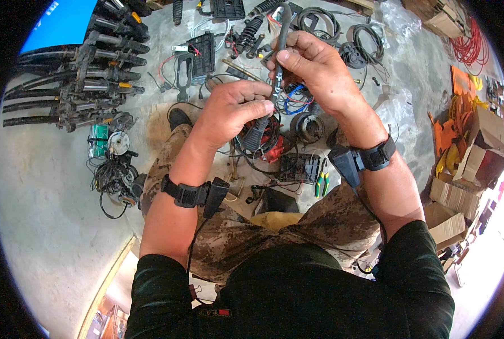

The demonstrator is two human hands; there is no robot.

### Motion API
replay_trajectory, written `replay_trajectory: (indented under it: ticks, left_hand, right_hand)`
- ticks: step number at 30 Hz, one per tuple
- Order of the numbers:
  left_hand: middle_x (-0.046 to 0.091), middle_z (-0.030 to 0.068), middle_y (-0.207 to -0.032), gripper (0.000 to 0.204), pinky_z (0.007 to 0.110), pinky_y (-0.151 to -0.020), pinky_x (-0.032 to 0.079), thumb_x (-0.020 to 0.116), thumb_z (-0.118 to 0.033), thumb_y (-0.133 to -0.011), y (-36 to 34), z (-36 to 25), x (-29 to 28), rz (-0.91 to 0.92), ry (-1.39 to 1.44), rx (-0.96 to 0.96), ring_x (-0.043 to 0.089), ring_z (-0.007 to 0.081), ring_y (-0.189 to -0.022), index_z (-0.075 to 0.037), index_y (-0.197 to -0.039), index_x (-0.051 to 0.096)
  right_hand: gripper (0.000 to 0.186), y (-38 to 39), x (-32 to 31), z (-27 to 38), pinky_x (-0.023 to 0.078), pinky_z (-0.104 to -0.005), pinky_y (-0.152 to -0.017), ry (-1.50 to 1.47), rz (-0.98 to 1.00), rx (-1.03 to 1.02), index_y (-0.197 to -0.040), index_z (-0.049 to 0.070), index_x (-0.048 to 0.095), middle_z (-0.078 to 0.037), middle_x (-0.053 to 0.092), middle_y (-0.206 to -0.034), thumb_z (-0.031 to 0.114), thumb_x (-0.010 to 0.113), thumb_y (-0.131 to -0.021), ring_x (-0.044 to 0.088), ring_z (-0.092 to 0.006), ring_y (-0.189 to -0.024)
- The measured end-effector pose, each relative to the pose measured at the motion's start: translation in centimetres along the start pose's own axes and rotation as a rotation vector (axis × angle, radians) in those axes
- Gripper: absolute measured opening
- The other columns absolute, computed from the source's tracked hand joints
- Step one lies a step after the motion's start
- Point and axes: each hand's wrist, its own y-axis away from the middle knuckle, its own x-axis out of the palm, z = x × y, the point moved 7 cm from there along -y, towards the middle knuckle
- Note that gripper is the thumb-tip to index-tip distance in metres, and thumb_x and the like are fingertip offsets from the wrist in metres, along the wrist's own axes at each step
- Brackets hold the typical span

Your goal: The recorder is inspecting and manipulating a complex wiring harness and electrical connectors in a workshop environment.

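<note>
Both hands are on a dark, flexible hose point(282, 33) with pale printed marks, held upright. My left hand point(235, 113) pinches its lower part between thumb and curled fingers. My right hand point(314, 76) grips it higher up, thumb pressed on the hose. Below my left hand is a wider black ribbed piece point(254, 135), over coiled cables and a red part point(272, 149). A round metal hub point(307, 127) sits to the right, beside blue wires point(297, 101). Nearer my knees lie a black plastic housing point(300, 168) and green-handled pliers point(322, 181).
Several fork assemblies point(94, 85) lie at left, above a bundle of wiring point(116, 181). Cable coils point(320, 22), shock absorbers point(251, 34) and plastic casings point(201, 59) spread across the back. Cardboard boxes point(481, 144) with orange parts point(444, 133) line the right. My bent legs border the near work area.
</note>
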Motion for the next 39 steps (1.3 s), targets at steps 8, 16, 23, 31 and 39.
replay_trajectory:
  ticks: [8, 16, 23, 31, 39]
  left_hand:
    - [0.068, 0.0035, -0.089, 0.024, 0.024, -0.072, 0.048, 0.068, -0.011, -0.085, 0.1, 0.4, -0.1, -0.003, 0.075, -0.062, 0.061, 0.0097, -0.079, 0.003, -0.105, 0.068]
    - [0.068, 0.0102, -0.094, 0.017, 0.03, -0.065, 0.056, 0.062, -0.008, -0.09, -0.2, 1.2, -2.6, -0.287, 0.584, 0.007, 0.065, 0.0154, -0.075, 0.003, -0.104, 0.063]
    - [0.068, 0.0116, -0.09, 0.014, 0.024, -0.058, 0.054, 0.06, -0.011, -0.091, -0.1, 0.7, -4.0, -0.384, 0.601, 0.073, 0.066, 0.0149, -0.073, 0.0, -0.099, 0.062]
    - [0.068, 0.0103, -0.087, 0.016, 0.029, -0.057, 0.056, 0.063, -0.018, -0.091, 0.6, 0.4, -4.8, -0.449, 0.609, 0.049, 0.067, 0.017, -0.067, -0.004, -0.098, 0.06]
    - [0.067, 0.0099, -0.084, 0.022, 0.029, -0.058, 0.056, 0.069, -0.019, -0.089, 0.5, 1.1, -3.4, -0.36, 0.432, -0.074, 0.066, 0.0178, -0.064, -0.001, -0.097, 0.06]
  right_hand:
    - [0.029, 0.1, 0.1, -0.4, 0.05, -0.0258, -0.07, 0.219, 0.028, 0.059, -0.12, 0.001, 0.057, -0.004, 0.066, -0.093, 0.019, 0.059, -0.098, 0.06, -0.0099, -0.081]
    - [0.042, 1.3, 2.6, -0.2, 0.05, -0.027, -0.076, 0.403, 0.231, 0.102, -0.124, -0.004, 0.054, -0.005, 0.064, -0.093, 0.028, 0.06, -0.098, 0.058, -0.0098, -0.084]
    - [0.042, 2.2, 3.5, -0.7, 0.048, -0.0277, -0.075, 0.441, 0.294, 0.053, -0.125, 0.0, 0.056, -0.004, 0.064, -0.092, 0.02, 0.07, -0.09, 0.057, -0.01, -0.087]
    - [0.053, 2.3, 3.8, 0.4, 0.05, -0.0304, -0.072, 0.683, 0.238, 0.102, -0.125, 0.0, 0.055, -0.01, 0.063, -0.095, 0.013, 0.078, -0.079, 0.059, -0.0136, -0.08]
    - [0.062, 1.8, 3.1, 1.4, 0.052, -0.031, -0.079, 0.737, 0.056, -0.19, -0.129, 0.0, 0.05, -0.012, 0.062, -0.108, 0.003, 0.079, -0.074, 0.061, -0.0164, -0.091]
